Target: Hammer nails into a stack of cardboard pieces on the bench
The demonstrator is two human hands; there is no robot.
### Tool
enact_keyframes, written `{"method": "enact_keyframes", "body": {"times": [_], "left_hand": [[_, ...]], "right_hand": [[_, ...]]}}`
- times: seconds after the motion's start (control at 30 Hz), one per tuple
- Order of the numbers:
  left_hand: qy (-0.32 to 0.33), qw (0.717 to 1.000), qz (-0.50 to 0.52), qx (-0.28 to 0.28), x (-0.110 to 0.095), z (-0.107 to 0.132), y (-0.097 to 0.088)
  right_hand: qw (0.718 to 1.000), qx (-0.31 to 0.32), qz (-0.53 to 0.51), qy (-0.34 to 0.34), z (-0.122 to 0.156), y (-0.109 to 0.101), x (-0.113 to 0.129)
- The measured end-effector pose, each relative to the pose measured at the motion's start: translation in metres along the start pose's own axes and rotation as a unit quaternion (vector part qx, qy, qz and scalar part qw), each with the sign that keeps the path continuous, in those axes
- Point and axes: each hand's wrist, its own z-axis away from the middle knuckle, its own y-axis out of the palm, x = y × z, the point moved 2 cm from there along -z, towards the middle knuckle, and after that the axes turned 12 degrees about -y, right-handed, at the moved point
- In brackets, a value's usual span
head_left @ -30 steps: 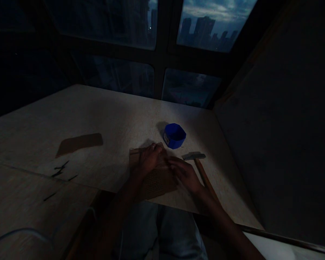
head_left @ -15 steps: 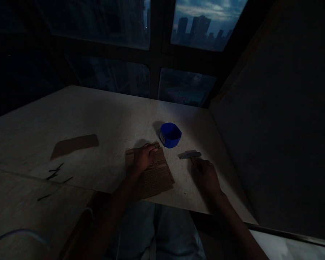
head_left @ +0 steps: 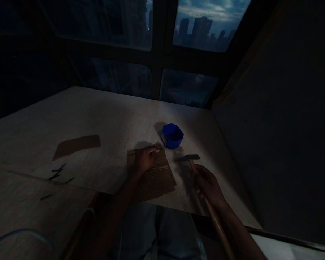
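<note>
The scene is very dark. My right hand [head_left: 208, 184] is closed round the wooden handle of a hammer [head_left: 191, 157], whose metal head is lifted a little above the table, right of a brown cardboard piece [head_left: 157, 177]. My left hand [head_left: 142, 159] rests on the far part of that cardboard, fingers curled and pinched near its top edge; what they pinch is too small to make out. A small blue container [head_left: 172, 136] stands just beyond the cardboard.
A pale table [head_left: 103, 119] runs to dark windows at the back and a dark wall panel [head_left: 281, 126] on the right. A second flat brown piece [head_left: 77, 144] lies to the left, with several thin dark slivers [head_left: 58, 171] near it.
My right hand left the cardboard, moved right to the hammer, gripped its handle and raised it off the table. My left hand stayed on the cardboard.
</note>
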Motion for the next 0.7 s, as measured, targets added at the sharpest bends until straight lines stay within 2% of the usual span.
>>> {"method": "enact_keyframes", "body": {"times": [0.07,0.13,0.17,0.23,0.33,0.4,0.47,0.57,0.7], "left_hand": [[0.001,1.0,-0.011,0.003,-0.001,0.0,0.0],[-0.009,1.0,-0.02,0.005,-0.003,0.001,-0.002],[-0.015,1.0,-0.021,0.008,-0.005,0.001,-0.002],[-0.024,0.999,-0.016,0.016,-0.007,0.002,-0.004],[-0.019,0.999,0.019,0.026,-0.007,0.004,-0.007],[-0.013,0.998,0.045,0.029,-0.005,0.004,-0.007],[-0.009,0.998,0.058,0.031,-0.002,0.004,-0.004],[-0.022,0.998,0.058,0.024,0.001,0.002,0.001],[-0.009,0.999,0.027,0.022,-0.001,-0.001,0.004]], "right_hand": [[0.993,-0.012,-0.113,-0.019,0.003,0.018,0.017],[0.99,0.041,-0.136,-0.021,-0.002,0.038,0.026],[0.992,0.061,-0.101,-0.04,-0.007,0.047,0.029],[0.987,0.084,0.019,-0.134,-0.02,0.062,0.029],[0.951,0.127,0.19,-0.207,-0.034,0.079,0.018],[0.933,0.156,0.257,-0.196,-0.038,0.084,0.007],[0.929,0.168,0.279,-0.178,-0.039,0.086,-0.002],[0.942,0.16,0.246,-0.161,-0.039,0.084,-0.012],[0.972,0.109,0.141,-0.153,-0.041,0.08,-0.02]]}}
